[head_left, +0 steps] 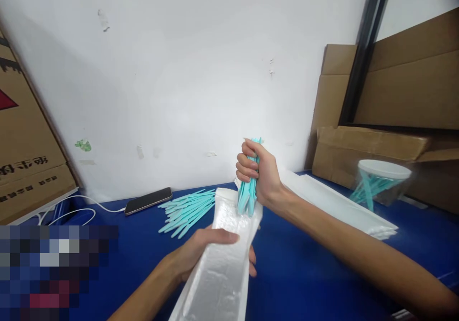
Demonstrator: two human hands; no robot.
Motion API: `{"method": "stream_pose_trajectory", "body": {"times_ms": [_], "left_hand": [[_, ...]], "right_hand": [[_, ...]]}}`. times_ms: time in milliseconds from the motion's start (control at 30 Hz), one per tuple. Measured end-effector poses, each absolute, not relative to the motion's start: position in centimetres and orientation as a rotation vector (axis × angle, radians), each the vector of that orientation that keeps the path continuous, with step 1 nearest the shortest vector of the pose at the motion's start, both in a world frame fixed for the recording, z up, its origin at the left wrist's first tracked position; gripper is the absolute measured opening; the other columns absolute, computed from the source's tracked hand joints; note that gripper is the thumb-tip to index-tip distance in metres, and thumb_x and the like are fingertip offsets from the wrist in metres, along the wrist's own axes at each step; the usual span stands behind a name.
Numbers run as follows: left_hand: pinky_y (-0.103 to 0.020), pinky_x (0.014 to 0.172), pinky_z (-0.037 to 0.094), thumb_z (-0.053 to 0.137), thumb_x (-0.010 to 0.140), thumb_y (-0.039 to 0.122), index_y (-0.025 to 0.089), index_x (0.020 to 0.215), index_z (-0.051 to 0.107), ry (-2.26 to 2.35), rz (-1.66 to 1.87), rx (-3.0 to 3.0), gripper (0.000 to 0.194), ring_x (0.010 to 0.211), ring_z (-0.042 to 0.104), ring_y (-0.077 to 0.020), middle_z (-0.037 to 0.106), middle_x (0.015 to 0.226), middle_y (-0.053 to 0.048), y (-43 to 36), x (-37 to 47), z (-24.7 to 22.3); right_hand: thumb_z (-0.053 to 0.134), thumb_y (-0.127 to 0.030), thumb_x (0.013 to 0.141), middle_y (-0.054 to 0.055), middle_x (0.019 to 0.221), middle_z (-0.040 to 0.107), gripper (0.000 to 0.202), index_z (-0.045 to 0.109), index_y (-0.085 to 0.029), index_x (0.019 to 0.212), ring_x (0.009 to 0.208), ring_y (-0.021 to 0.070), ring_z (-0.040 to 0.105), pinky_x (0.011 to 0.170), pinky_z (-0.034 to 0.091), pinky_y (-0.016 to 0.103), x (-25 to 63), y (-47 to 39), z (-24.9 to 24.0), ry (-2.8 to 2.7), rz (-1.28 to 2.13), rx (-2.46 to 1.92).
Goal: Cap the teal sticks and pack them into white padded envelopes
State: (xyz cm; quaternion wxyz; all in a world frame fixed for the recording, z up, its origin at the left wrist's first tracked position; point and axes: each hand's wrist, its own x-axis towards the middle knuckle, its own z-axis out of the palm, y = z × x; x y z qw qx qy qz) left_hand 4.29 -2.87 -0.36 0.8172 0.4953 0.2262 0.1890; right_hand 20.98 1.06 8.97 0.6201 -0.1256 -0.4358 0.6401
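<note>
My left hand (pixel 215 244) is closed around a long translucent plastic bag (pixel 224 273), thumb on its front and fingers behind. The bag's upper end gapes towards the wall. Above that end, my right hand (pixel 260 168) is wrapped round an upright bundle of turquoise plastic sticks (pixel 247 197) with flat, wider lower ends. Those lower ends overlap the bag's mouth; I cannot tell how far inside they reach. To the left of the bag, a loose pile of similar turquoise sticks (pixel 188 211) lies fanned out on the blue table (pixel 297 273).
A phone (pixel 148 200) with a white cable lies at the back left. Flat white bags (pixel 333 201) are stacked at right, near a clear tub with a white lid (pixel 384 169) holding turquoise sticks. Cardboard boxes (pixel 369 144) stand right, another carton (pixel 28 134) left. A white wall (pixel 197 72) rises behind.
</note>
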Motion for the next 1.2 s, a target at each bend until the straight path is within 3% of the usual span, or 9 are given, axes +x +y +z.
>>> {"method": "stream_pose_trajectory", "body": {"times_ms": [167, 367, 567, 667, 833, 967, 1200], "left_hand": [[-0.035, 0.079, 0.050, 0.063, 0.079, 0.034, 0.009, 0.097, 0.073, 0.414, 0.386, 1.077, 0.032, 0.086, 0.068, -0.0276, 0.070, 0.096, -0.016, -3.8, 5.4, -0.7], [-0.040, 0.082, 0.050, 0.065, 0.082, 0.032, 0.014, 0.137, 0.054, 0.360, 0.441, 1.090, 0.060, 0.089, 0.070, -0.0295, 0.071, 0.101, -0.016, -3.1, 4.4, -0.2], [-0.039, 0.083, 0.051, 0.066, 0.083, 0.029, 0.015, 0.139, 0.052, 0.372, 0.479, 1.152, 0.060, 0.091, 0.071, -0.0284, 0.071, 0.104, -0.017, -2.9, 3.8, 0.3], [-0.036, 0.080, 0.053, 0.068, 0.082, 0.030, 0.016, 0.132, 0.059, 0.407, 0.511, 1.174, 0.052, 0.090, 0.071, -0.0267, 0.072, 0.105, -0.016, -3.1, 3.9, 0.5], [-0.026, 0.070, 0.053, 0.067, 0.083, 0.034, 0.007, 0.102, 0.074, 0.491, 0.496, 1.229, 0.034, 0.078, 0.069, -0.0203, 0.074, 0.094, -0.017, -3.3, 4.2, 0.8], [-0.025, 0.063, 0.052, 0.068, 0.083, 0.034, 0.009, 0.099, 0.074, 0.532, 0.535, 1.205, 0.030, 0.069, 0.068, -0.0185, 0.075, 0.085, -0.015, -3.7, 4.4, 1.4], [-0.029, 0.064, 0.054, 0.075, 0.076, 0.033, 0.012, 0.096, 0.073, 0.594, 0.626, 1.231, 0.029, 0.071, 0.070, -0.0222, 0.074, 0.085, -0.011, -3.8, 4.5, 1.6]], "right_hand": [[0.057, -0.030, 0.088, -0.011, 0.051, 0.020, 0.035, 0.034, -0.022, 0.064, 0.041, 0.0067, 0.011, 0.035, 0.022, 0.017, 21.0, 1.4, 8.7, -0.963, 1.432, -0.278], [0.064, -0.038, 0.087, -0.012, 0.051, 0.023, 0.037, 0.037, -0.022, 0.068, 0.042, 0.0059, 0.014, 0.037, 0.027, 0.016, 20.3, 2.9, 7.3, -0.938, 1.507, -0.256], [0.075, -0.044, 0.081, -0.012, 0.054, 0.025, 0.042, 0.040, -0.022, 0.074, 0.043, 0.0054, 0.021, 0.040, 0.031, 0.015, 20.5, 5.0, 6.1, -0.866, 1.535, -0.320], [0.075, -0.047, 0.081, -0.012, 0.054, 0.025, 0.043, 0.041, -0.022, 0.076, 0.044, 0.0057, 0.021, 0.041, 0.030, 0.015, 20.6, 5.2, 5.9, -0.877, 1.532, -0.332], [0.071, -0.057, 0.082, -0.011, 0.055, 0.023, 0.046, 0.040, -0.023, 0.075, 0.045, 0.0067, 0.020, 0.043, 0.030, 0.017, 20.3, 4.0, 6.5, -1.035, 1.423, -0.342], [0.065, -0.062, 0.084, -0.011, 0.055, 0.022, 0.047, 0.040, -0.023, 0.074, 0.045, 0.0073, 0.018, 0.043, 0.030, 0.018, 19.9, 2.4, 7.5, -1.170, 1.333, -0.297], [0.063, -0.060, 0.087, -0.010, 0.054, 0.021, 0.045, 0.041, -0.023, 0.074, 0.045, 0.0075, 0.015, 0.041, 0.028, 0.019, 20.0, 1.1, 8.5, -1.161, 1.297, -0.215]]}}
